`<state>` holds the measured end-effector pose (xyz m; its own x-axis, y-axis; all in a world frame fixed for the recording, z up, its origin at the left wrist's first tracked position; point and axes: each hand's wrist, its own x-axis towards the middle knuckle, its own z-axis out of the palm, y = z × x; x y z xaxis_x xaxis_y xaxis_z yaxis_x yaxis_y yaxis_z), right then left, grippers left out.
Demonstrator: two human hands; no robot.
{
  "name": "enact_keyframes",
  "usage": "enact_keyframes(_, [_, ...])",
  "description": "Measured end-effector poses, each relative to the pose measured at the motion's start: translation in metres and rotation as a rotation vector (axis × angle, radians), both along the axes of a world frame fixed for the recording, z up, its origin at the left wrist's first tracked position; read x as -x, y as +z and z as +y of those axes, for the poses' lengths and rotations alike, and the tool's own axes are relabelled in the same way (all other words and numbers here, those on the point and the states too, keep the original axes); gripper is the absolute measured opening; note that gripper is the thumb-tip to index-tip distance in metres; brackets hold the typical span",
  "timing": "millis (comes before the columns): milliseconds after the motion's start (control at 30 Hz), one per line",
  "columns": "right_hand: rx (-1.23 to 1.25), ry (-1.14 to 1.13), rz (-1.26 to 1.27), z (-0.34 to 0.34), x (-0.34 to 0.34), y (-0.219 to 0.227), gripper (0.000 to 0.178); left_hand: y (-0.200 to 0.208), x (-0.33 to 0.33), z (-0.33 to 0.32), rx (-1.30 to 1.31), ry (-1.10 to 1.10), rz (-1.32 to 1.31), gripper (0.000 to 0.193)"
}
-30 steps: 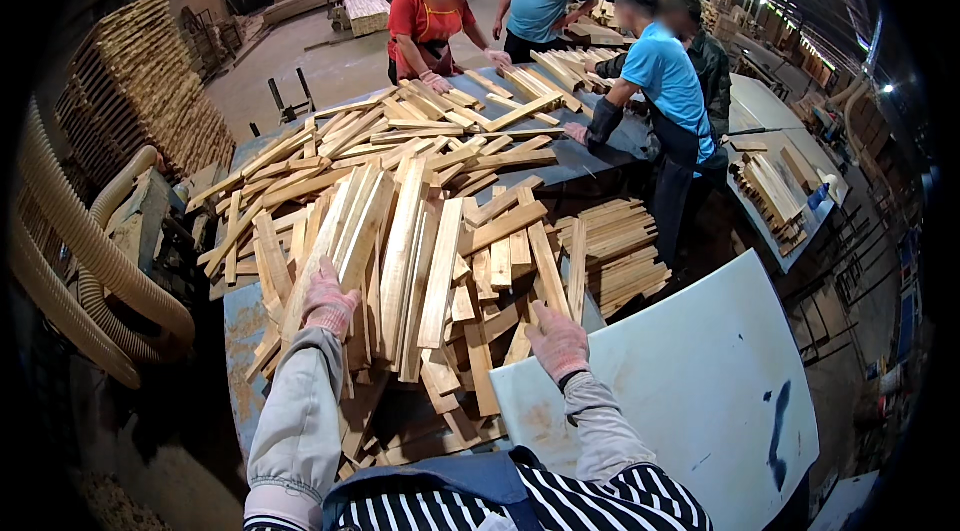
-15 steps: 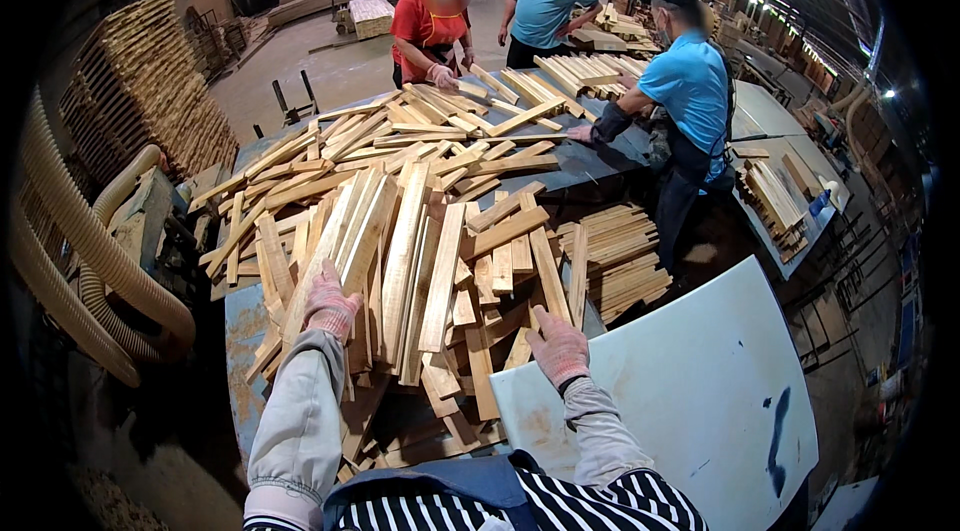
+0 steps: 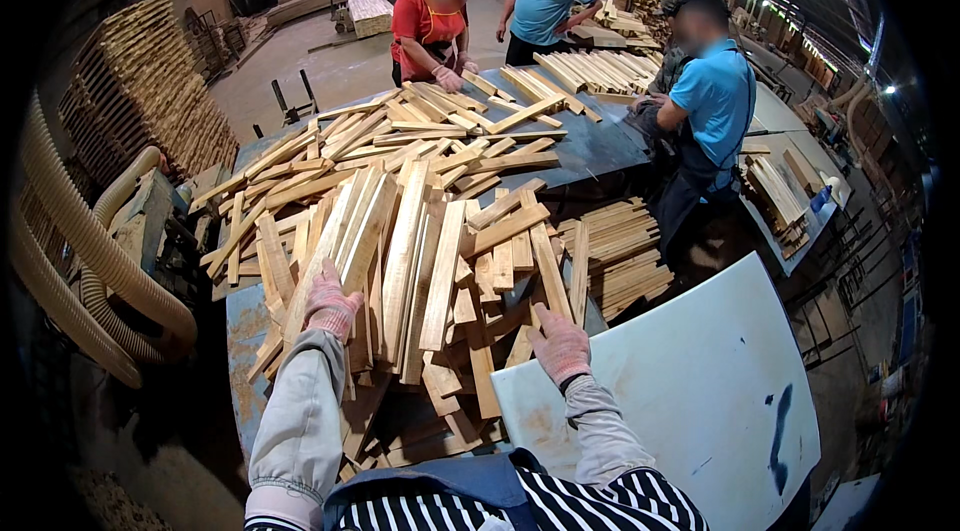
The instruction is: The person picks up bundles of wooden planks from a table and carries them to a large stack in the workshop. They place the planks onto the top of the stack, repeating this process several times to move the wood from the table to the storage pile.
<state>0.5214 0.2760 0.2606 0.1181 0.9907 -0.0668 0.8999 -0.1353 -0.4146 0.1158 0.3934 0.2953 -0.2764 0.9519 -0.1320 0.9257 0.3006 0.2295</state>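
1. Loads of wooden slats (image 3: pixel 405 261) are piled messily mid-frame on the blue-gray surface (image 3: pixel 600 163).
2. Left hand (image 3: pixel 333 309), left of center, is set against leaning slats; whether its fingers are pinching can't be told.
3. Right hand (image 3: pixel 562 346), lower center, is held by the pale panel (image 3: pixel 690 361); finger grip's hidden too.

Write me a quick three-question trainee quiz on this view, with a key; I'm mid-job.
1. True or false: the wearer's left hand and right hand are both gloved.
2. Which of those two hands is nearer the pale blue panel?
3. The heap in front of the hands consists of: A) metal pipes, B) wooden strips, C) bricks.

Key: 1. True. 2. The right hand. 3. B, wooden strips.
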Motion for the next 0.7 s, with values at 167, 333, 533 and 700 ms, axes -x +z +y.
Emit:
enact_keyframes(167, [-0.002, -0.013, 0.030, 0.000, -0.007, -0.014, 0.059, -0.004, -0.001, 0.003, -0.023, -0.019, -0.034, 0.107])
enact_keyframes(333, [0.013, -0.013, 0.035, -0.002, -0.007, -0.014, 0.060, -0.006, 0.001, 0.003, -0.039, -0.025, -0.045, 0.107])
enact_keyframes(533, [0.024, -0.008, 0.033, -0.002, -0.008, -0.015, 0.061, 0.005, -0.005, 0.000, -0.002, -0.010, -0.066, 0.107])
enact_keyframes(700, [0.060, -0.009, 0.028, 0.001, -0.007, -0.013, 0.061, 0.002, -0.002, 0.001, 0.006, -0.007, -0.057, 0.108])
